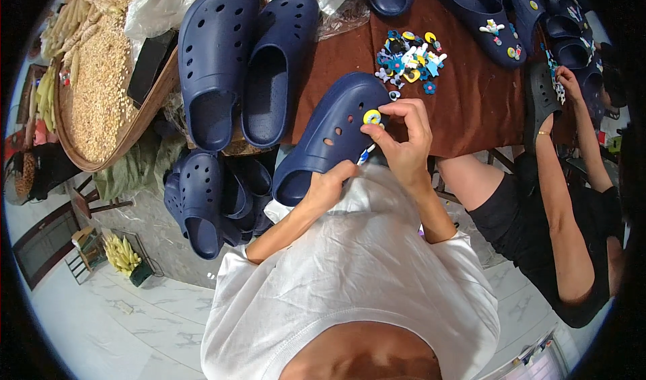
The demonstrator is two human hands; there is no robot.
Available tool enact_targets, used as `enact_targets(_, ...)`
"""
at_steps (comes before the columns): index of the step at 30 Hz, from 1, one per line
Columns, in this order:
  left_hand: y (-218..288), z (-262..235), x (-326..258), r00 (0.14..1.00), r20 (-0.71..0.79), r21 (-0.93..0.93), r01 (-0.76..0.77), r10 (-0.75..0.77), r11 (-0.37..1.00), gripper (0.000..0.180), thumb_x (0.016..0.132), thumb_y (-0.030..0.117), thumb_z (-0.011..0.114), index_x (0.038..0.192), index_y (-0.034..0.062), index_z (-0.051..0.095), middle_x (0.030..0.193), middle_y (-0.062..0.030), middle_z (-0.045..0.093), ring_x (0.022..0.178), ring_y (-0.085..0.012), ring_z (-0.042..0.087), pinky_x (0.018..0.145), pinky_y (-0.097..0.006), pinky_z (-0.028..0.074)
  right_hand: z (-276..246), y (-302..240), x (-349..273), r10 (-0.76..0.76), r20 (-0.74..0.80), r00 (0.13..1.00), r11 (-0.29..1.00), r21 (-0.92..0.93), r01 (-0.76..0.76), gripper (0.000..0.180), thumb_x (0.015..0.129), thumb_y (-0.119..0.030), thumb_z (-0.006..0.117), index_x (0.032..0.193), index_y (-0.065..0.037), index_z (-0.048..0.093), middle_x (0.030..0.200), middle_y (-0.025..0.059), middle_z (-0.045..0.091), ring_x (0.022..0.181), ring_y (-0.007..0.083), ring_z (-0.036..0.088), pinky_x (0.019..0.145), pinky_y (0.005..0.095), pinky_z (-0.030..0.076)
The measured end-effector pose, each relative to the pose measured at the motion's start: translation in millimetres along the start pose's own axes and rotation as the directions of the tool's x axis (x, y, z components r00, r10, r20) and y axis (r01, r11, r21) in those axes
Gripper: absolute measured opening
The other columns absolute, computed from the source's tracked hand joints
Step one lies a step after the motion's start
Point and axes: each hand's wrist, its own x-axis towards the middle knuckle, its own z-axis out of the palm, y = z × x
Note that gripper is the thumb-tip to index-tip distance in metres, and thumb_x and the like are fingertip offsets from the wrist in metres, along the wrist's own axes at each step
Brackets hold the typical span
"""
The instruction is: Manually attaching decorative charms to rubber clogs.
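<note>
A navy blue clog [321, 128] with round holes lies before me at the table's near edge, its toe pointing away. My left hand [328, 186] is closed on the clog near its open heel; part of the fingers is hidden. With thumb and forefinger, my right hand [406, 138] pinches a round yellow-and-blue shoe charm [371, 117] against the clog's upper, over the holes. A small white-and-blue charm [365, 155] shows on the clog's side between my hands. Another small charm [394, 95] sits near the toe, beside my right fingertips.
A pile of colourful charms [410, 60] lies on the brown cloth [464, 104]. Two navy clogs [217, 57] stand to the left, with more clogs [202, 195] below them. A basket of grain [101, 121] is far left. At right, a co-worker's hands [568, 84] handle a dark clog [540, 101].
</note>
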Motion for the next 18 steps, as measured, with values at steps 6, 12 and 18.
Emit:
enact_targets(6,15.1,14.9,-6.4,0.985,0.032,0.307,-0.171,0.17,0.936,0.042,0.075,-0.002,0.058,0.118,-0.0007,0.059,0.109,-0.0059,0.059,0.096,-0.0171,0.057,0.084,-0.031,0.048,6.0,5.1,-4.0,0.031,-0.021,0.999,0.996,0.086,-0.029,0.029,0.071,-0.01,0.085,0.096,-0.004,0.071,0.09,0.0079,0.063,0.085,0.0237,0.062,0.074,0.0341,0.05)
enact_targets(12,19.2,7.6,-13.1,0.986,0.073,0.219,-0.165,0.153,0.962,0.048,0.077,0.0,0.06,0.125,-0.001,0.056,0.117,-0.0081,0.059,0.105,-0.0178,0.057,0.09,-0.032,0.047,0.2,0.4,-3.2,-0.051,0.001,0.999,0.994,0.092,0.051,0.029,0.076,-0.006,0.082,0.103,-0.005,0.074,0.092,0.0084,0.062,0.084,0.0225,0.063,0.074,0.0324,0.05)
enact_targets(18,21.3,-0.7,-8.7,0.98,0.127,0.287,-0.187,0.156,0.939,0.046,0.078,0.003,0.062,0.123,-0.0014,0.056,0.115,-0.0079,0.058,0.103,-0.0168,0.056,0.088,-0.032,0.047,-5.3,-9.5,1.6,0.037,0.085,0.996,0.979,0.199,-0.053,0.028,0.081,-0.004,0.078,0.108,-0.003,0.071,0.097,0.0079,0.062,0.088,0.0176,0.063,0.078,0.0291,0.051)
